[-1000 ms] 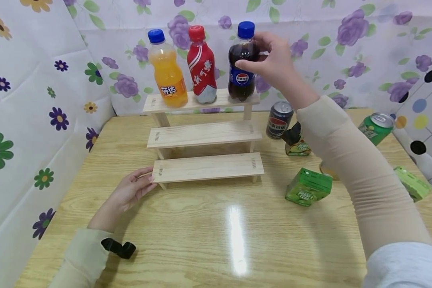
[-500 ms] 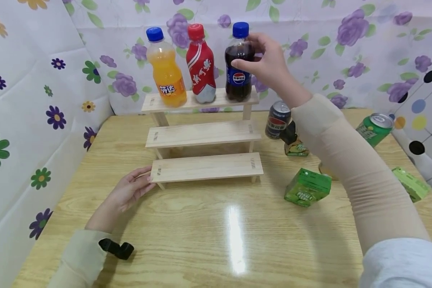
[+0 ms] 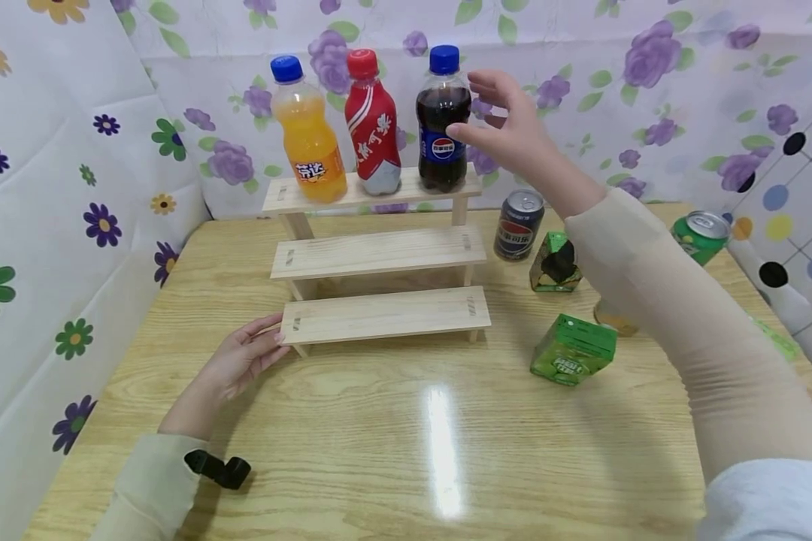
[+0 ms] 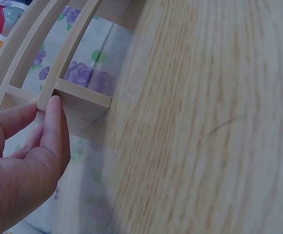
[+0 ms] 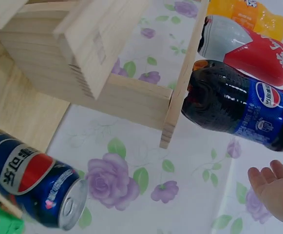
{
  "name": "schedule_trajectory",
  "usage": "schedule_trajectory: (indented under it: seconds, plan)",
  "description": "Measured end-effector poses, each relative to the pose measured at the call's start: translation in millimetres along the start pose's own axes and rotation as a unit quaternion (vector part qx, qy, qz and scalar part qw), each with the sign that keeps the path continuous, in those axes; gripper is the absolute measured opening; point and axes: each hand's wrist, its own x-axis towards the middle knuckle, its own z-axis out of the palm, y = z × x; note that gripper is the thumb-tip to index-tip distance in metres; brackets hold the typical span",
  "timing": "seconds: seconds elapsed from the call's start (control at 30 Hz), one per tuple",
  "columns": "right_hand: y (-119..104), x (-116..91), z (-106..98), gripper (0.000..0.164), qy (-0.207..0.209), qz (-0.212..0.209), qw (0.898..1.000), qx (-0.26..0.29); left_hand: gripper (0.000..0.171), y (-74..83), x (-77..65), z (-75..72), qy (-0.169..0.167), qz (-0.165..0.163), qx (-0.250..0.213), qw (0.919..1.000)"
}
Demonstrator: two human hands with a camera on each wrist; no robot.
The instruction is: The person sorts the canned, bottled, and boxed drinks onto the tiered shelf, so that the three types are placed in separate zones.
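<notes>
A three-step wooden shelf (image 3: 379, 319) stands on the table. My left hand (image 3: 246, 355) pinches the left end of its lowest board between thumb and fingers, as the left wrist view shows up close. On the top board stand an orange soda bottle (image 3: 311, 143), a red cola bottle (image 3: 372, 135) and a dark Pepsi bottle (image 3: 441, 143), all upright. Just right of the Pepsi bottle is my right hand (image 3: 514, 128), fingers spread and holding nothing. The right wrist view shows a gap between that hand and the bottle (image 5: 243, 107).
Right of the shelf stand a Pepsi can (image 3: 517, 225), a small green carton (image 3: 548, 263) and a larger green carton (image 3: 574, 349). A green can (image 3: 700, 234) is farther right. My right forearm partly covers a yellowish can (image 3: 616, 319) and another green box (image 3: 774, 338).
The Pepsi bottle was shifted slightly left on the top board, and my right hand has let go of it and drawn back to the right. My left hand keeps its hold.
</notes>
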Motion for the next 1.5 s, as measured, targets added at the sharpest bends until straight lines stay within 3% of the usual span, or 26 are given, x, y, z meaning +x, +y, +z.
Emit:
schedule_trajectory:
  seconds: [0.33,0.53,0.77,1.17,1.37,1.5]
  plan:
    - [13,-36,-30,0.065,0.031,0.003,0.999,-0.011,0.066,0.6,1.3,0.0,0.006,0.005,0.009,0.9999]
    - [24,-64,-43,0.061,0.016,0.006,1.000,-0.019,0.066,1.5,0.9,-0.4,0.008,0.003,0.007,0.9999]
    - [32,-103,-54,0.062,-0.024,0.043,0.998,-0.036,0.068,-0.3,1.2,-1.6,0.007,0.000,0.005,1.0000]
    - [56,-158,-62,0.054,-0.022,-0.035,0.999,-0.025,0.069,-1.8,-0.5,-0.4,0.001,0.002,0.004,1.0000]
    - [71,-183,-61,0.060,-0.027,-0.011,0.999,-0.015,0.067,-1.9,-0.5,-0.8,0.004,0.004,0.001,1.0000]
    - [83,-197,-58,0.062,-0.035,-0.028,0.999,-0.010,0.066,-2.6,-0.2,-1.7,0.001,0.006,-0.005,1.0000]
